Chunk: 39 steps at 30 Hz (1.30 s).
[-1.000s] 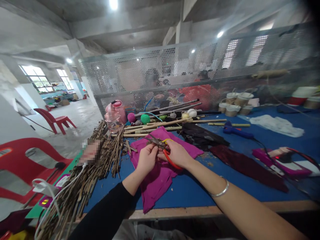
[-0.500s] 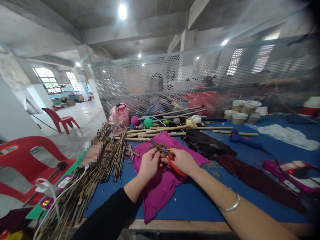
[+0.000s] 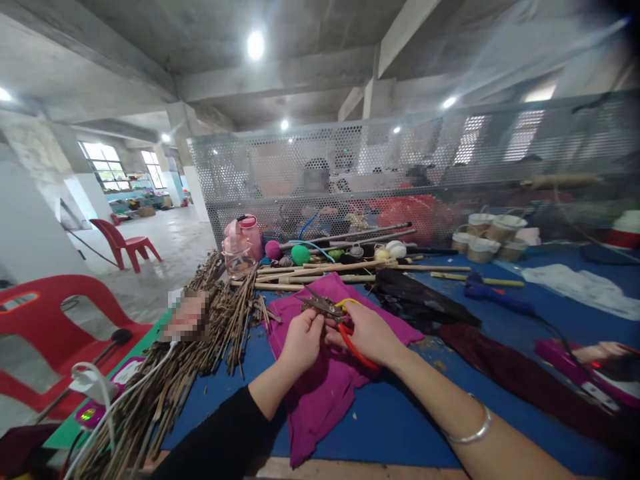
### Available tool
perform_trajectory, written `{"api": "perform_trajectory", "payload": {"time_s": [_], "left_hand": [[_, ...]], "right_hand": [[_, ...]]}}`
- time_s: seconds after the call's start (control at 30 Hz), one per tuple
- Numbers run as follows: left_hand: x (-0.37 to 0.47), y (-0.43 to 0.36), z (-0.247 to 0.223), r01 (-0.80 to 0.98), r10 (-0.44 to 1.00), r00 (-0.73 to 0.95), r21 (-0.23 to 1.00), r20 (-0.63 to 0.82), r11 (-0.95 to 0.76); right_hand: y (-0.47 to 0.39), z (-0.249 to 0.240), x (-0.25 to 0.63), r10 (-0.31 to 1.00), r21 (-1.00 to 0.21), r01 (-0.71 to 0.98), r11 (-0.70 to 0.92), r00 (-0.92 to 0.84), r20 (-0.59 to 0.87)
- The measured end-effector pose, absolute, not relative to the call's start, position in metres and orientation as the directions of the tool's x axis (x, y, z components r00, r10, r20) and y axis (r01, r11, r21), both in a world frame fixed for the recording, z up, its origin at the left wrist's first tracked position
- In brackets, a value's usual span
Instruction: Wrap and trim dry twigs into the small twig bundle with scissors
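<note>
My right hand (image 3: 374, 333) is wrapped round the handles of a pair of scissors (image 3: 358, 349), one red and one yellow. Their blades point up and left, slightly apart. Close against the blades, my left hand (image 3: 303, 339) is closed with thumb and fingers pinched together. What it grips is hidden by the fingers. Small brown cut pieces (image 3: 311, 304) lie around the blade tips. Under both hands spreads a magenta cloth (image 3: 317, 417) on the blue tabletop (image 3: 390, 430).
Dry twigs (image 3: 200, 353) are heaped at the left, beside a power strip (image 3: 90, 413) and a white cable. Behind lie bamboo sticks (image 3: 325, 270), yarn balls (image 3: 301, 255) and a pink jug (image 3: 239, 257). Dark cloth (image 3: 425, 297) and a blue glue gun (image 3: 495, 295) lie right.
The scissor blades have spread further apart, and the right hand's grip on the handles has widened. The left hand stays pinched. The whole view has shifted slightly.
</note>
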State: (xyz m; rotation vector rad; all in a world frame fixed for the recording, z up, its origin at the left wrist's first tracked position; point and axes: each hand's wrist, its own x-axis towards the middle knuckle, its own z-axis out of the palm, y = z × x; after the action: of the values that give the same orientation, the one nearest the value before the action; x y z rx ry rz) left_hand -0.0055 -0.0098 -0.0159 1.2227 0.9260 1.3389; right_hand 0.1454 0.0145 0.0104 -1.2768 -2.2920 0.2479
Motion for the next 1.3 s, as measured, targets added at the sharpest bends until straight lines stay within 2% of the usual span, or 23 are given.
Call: {"api": "perform_trajectory", "payload": {"time_s": [0.1, 0.33, 0.47, 0.67, 0.87, 1.07, 1.3], "left_hand": [[-0.006, -0.009, -0.017, -0.181, 0.984, 0.064, 0.972, 0.166, -0.152], [-0.005, -0.010, -0.013, -0.237, 0.984, 0.010, 0.957, 0.176, -0.169], [-0.006, -0.010, -0.014, -0.183, 0.990, -0.039, 0.973, 0.139, -0.143], [-0.009, -0.008, -0.021, -0.102, 0.993, -0.016, 0.987, 0.120, -0.121], [-0.010, -0.008, -0.020, -0.072, 0.991, -0.026, 0.989, 0.130, -0.131], [-0.012, -0.008, -0.017, -0.071, 0.989, -0.041, 0.987, 0.139, -0.142], [-0.012, -0.010, -0.011, -0.080, 0.988, -0.040, 0.985, 0.151, -0.153]], "right_hand": [[0.013, 0.012, 0.145, 0.835, -0.374, 0.754, 0.540, -0.422, 0.354], [0.012, 0.004, 0.141, 0.878, -0.432, 0.770, 0.469, -0.354, 0.322], [0.013, 0.002, 0.142, 0.875, -0.442, 0.761, 0.474, -0.352, 0.332], [0.013, 0.004, 0.142, 0.825, -0.419, 0.720, 0.554, -0.407, 0.391], [0.009, 0.007, 0.141, 0.882, -0.455, 0.758, 0.468, -0.370, 0.292], [0.008, 0.012, 0.141, 0.900, -0.388, 0.816, 0.428, -0.345, 0.267], [0.011, 0.007, 0.142, 0.905, -0.418, 0.805, 0.421, -0.338, 0.259]]}}
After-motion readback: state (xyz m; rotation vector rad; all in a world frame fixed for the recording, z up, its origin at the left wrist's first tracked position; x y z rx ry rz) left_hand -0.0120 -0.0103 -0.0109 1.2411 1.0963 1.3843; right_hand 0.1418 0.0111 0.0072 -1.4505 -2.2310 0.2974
